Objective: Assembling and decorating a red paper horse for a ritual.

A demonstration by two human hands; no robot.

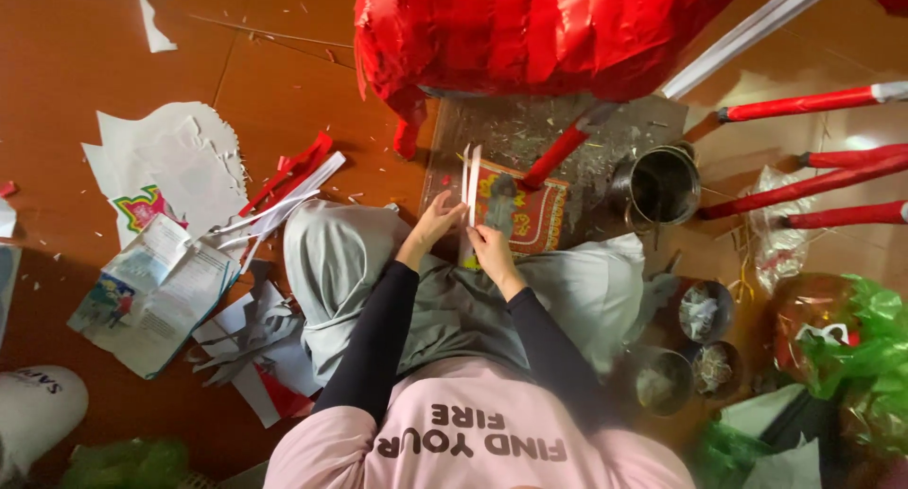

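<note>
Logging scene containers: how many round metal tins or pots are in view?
4: a large pot on the right, and three small tins clustered lower right. More may hide under the plastic bags.

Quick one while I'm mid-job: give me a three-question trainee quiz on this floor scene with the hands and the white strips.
1. True or false: both hands touch the white strips.
2. What lies directly under the strips? A) a red patterned mat B) a green bag C) an open booklet
3. Fill in: the metal pot stands to the ____ of the mat in the picture.

Key
1. True: the left hand and right hand both grip the strips, held upright.
2. A: the red patterned mat; the open booklet lies far left.
3. Right.
</note>
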